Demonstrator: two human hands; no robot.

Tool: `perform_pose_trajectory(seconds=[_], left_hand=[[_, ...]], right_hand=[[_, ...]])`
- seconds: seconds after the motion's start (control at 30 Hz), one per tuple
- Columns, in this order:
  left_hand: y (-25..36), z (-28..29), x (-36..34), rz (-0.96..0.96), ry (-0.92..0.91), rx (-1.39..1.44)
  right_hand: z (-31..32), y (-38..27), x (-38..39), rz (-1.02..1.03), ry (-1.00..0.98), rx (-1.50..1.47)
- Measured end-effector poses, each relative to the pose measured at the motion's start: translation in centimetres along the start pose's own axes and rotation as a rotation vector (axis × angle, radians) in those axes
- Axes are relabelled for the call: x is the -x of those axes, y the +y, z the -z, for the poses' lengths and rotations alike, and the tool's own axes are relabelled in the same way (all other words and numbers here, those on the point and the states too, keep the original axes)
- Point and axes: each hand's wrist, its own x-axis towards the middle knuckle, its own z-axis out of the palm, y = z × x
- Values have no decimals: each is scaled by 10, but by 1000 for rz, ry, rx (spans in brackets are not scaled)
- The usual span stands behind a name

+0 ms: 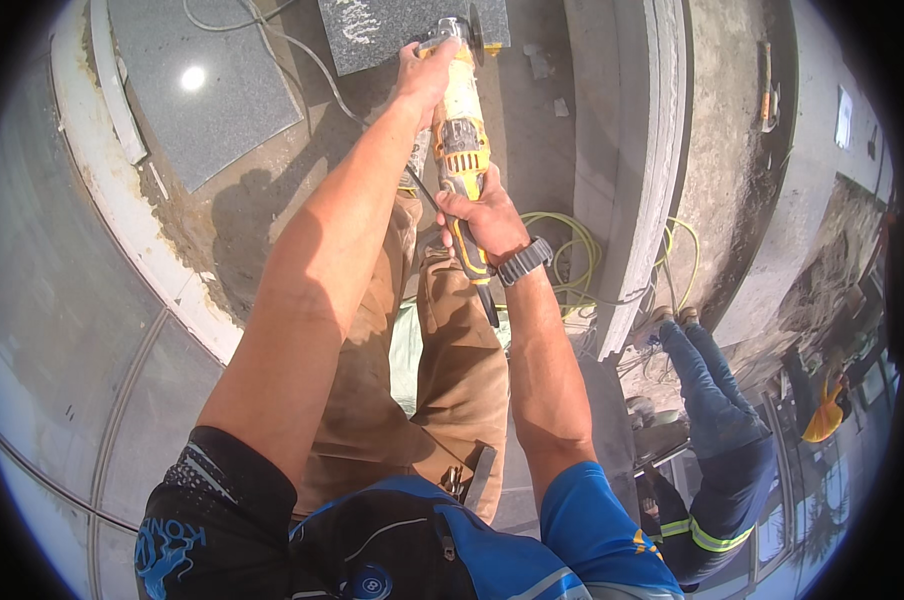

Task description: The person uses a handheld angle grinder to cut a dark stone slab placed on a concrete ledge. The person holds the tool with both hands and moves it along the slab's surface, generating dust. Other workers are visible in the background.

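Observation:
I hold a yellow and black angle grinder (pixel 462 128) out in front of me, its cutting disc (pixel 476 35) upright at the far end. My left hand (pixel 427 75) is closed around the grinder near its head. Farther back, my right hand (pixel 487 215) wraps round the rear handle, and a dark watch sits on that wrist. Just beyond the left hand lies a grey speckled stone slab (pixel 372 30) with pale marks on it; the disc is close to its right side. I cannot tell whether the disc touches the slab.
A larger grey slab (pixel 197 85) lies at the far left beside a pale ledge. A yellow-green hose (pixel 572 255) coils right of my legs, near a long concrete kerb (pixel 647 170). A grey cable (pixel 317 62) crosses the ground. Another person (pixel 717 430) stands at the right.

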Motion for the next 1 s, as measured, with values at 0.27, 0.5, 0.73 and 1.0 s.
perform_pose_trajectory(seconds=[0.27,0.5,0.73,1.0], left_hand=[[-3,-1,5,-1,-8,9],[-7,0,4,-2,-4,13],[-6,-1,12,4,-11,1],[-9,-1,8,1,0,13]], right_hand=[[2,4,3,16,-14,-24],[2,6,3,9,-15,-41],[4,9,5,8,-11,-38],[6,10,5,2,11,2]])
